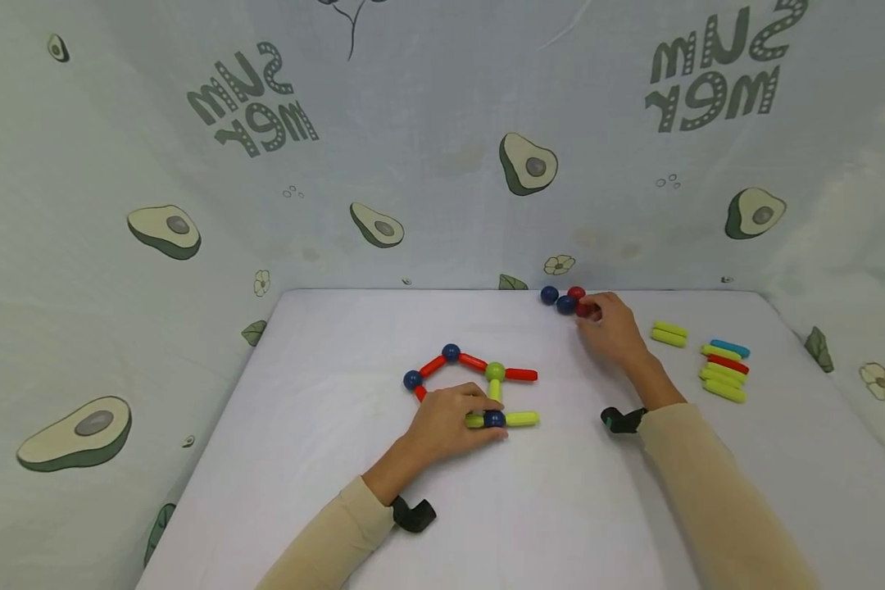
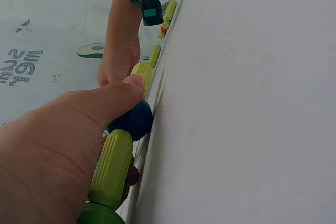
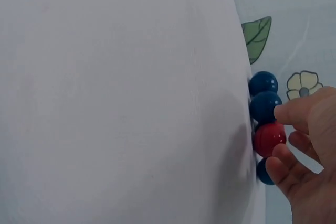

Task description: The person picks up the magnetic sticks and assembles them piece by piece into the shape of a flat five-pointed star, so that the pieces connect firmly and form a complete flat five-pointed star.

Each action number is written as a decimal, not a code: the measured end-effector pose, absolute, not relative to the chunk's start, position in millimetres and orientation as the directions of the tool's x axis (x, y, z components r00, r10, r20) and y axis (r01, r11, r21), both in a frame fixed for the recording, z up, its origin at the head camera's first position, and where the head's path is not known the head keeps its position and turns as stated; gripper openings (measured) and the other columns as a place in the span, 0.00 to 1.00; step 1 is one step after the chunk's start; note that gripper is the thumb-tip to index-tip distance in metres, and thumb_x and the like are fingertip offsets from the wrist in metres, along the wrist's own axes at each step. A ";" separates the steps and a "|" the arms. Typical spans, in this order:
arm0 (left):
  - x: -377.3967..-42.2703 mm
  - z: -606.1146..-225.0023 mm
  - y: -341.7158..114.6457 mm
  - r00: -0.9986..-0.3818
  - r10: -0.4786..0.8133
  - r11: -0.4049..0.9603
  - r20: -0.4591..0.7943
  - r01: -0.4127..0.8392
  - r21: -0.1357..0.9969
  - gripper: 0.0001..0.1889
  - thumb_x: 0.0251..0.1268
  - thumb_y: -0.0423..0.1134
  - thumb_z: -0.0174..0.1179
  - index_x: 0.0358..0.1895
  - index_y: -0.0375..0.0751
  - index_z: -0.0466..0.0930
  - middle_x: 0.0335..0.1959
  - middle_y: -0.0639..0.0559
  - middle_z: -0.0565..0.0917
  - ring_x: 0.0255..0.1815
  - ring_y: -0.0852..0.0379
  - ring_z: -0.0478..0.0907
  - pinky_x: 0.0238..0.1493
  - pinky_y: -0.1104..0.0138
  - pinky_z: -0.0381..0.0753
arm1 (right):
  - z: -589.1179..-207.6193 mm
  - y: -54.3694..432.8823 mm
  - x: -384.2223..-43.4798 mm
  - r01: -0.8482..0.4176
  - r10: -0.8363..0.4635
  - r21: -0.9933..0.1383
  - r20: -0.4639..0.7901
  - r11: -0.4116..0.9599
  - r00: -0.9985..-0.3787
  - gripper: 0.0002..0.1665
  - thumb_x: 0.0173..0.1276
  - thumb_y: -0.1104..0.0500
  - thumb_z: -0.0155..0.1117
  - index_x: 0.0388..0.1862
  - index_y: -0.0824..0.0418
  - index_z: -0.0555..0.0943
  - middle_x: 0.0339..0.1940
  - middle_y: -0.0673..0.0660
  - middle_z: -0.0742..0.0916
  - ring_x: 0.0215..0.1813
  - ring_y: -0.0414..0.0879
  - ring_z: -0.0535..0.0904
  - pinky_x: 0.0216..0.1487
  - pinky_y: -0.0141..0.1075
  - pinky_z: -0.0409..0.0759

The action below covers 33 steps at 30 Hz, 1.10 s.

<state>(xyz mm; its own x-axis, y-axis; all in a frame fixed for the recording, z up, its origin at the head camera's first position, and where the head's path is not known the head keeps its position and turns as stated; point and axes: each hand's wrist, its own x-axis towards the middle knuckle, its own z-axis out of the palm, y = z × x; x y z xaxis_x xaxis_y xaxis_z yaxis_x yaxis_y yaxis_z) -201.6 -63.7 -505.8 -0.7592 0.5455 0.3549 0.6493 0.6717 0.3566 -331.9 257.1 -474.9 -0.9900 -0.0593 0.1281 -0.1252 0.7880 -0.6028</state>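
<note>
In the head view my left hand [image 1: 450, 422] grips a blue ball [image 1: 494, 419] between thumb and fingers. This ball belongs to a frame of rods and balls on the white table. A yellow-green rod [image 1: 522, 419] sticks out to its right, and another leads up to a green ball [image 1: 495, 371]. From there red rods [image 1: 473, 362] and two more blue balls [image 1: 451, 353] curve round to the left, partly hidden by the hand. At the far edge my right hand [image 1: 610, 328] has its fingers spread around a red ball [image 3: 270, 139], beside blue balls [image 3: 265, 107].
To the right lie two yellow-green rods [image 1: 669, 333] and a row of several rods, among them a blue rod [image 1: 730, 348] and a red rod [image 1: 728, 364]. A printed cloth [image 1: 450, 164] rises behind the table's far edge [image 1: 383, 290].
</note>
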 end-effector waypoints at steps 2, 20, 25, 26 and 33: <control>-201.6 -506.5 -63.7 -0.758 0.546 0.668 0.357 0.651 0.361 0.20 0.59 0.63 0.72 0.51 0.61 0.91 0.42 0.63 0.86 0.38 0.69 0.80 0.33 0.82 0.70 | -475.3 258.8 -334.4 -0.119 -0.067 -0.577 0.111 0.808 -0.992 0.31 0.74 0.61 0.60 0.73 0.69 0.68 0.72 0.72 0.70 0.62 0.65 0.71 0.67 0.61 0.74; -200.8 -507.8 -62.5 -0.758 0.545 0.668 0.359 0.651 0.360 0.19 0.60 0.63 0.71 0.51 0.61 0.90 0.44 0.63 0.86 0.39 0.68 0.81 0.34 0.81 0.71 | -482.5 277.1 -315.9 -0.043 -0.002 -0.569 0.073 0.821 -0.997 0.28 0.73 0.58 0.65 0.66 0.68 0.70 0.57 0.70 0.75 0.54 0.63 0.72 0.56 0.56 0.79; -201.8 -509.2 -62.6 -0.758 0.546 0.668 0.356 0.651 0.361 0.19 0.60 0.63 0.70 0.51 0.62 0.90 0.44 0.64 0.86 0.40 0.68 0.81 0.36 0.80 0.73 | -483.4 279.1 -300.5 -0.090 -0.064 -0.576 0.066 0.813 -0.996 0.27 0.73 0.55 0.67 0.65 0.66 0.75 0.56 0.69 0.77 0.53 0.62 0.76 0.55 0.54 0.81; -202.1 -509.2 -62.7 -0.758 0.547 0.666 0.357 0.652 0.362 0.19 0.60 0.63 0.70 0.51 0.61 0.90 0.44 0.63 0.86 0.40 0.68 0.81 0.36 0.80 0.73 | -483.5 278.6 -297.0 -0.094 -0.070 -0.586 0.063 0.805 -0.996 0.27 0.72 0.55 0.68 0.64 0.66 0.75 0.57 0.69 0.78 0.53 0.62 0.77 0.55 0.54 0.81; -202.9 -510.2 -63.6 -0.754 0.549 0.662 0.360 0.655 0.363 0.19 0.60 0.63 0.71 0.51 0.61 0.90 0.44 0.63 0.86 0.40 0.67 0.81 0.36 0.80 0.73 | -485.7 272.5 -270.6 -0.077 -0.083 -0.644 0.022 0.761 -0.996 0.29 0.72 0.53 0.69 0.65 0.63 0.72 0.61 0.67 0.80 0.57 0.61 0.79 0.58 0.55 0.82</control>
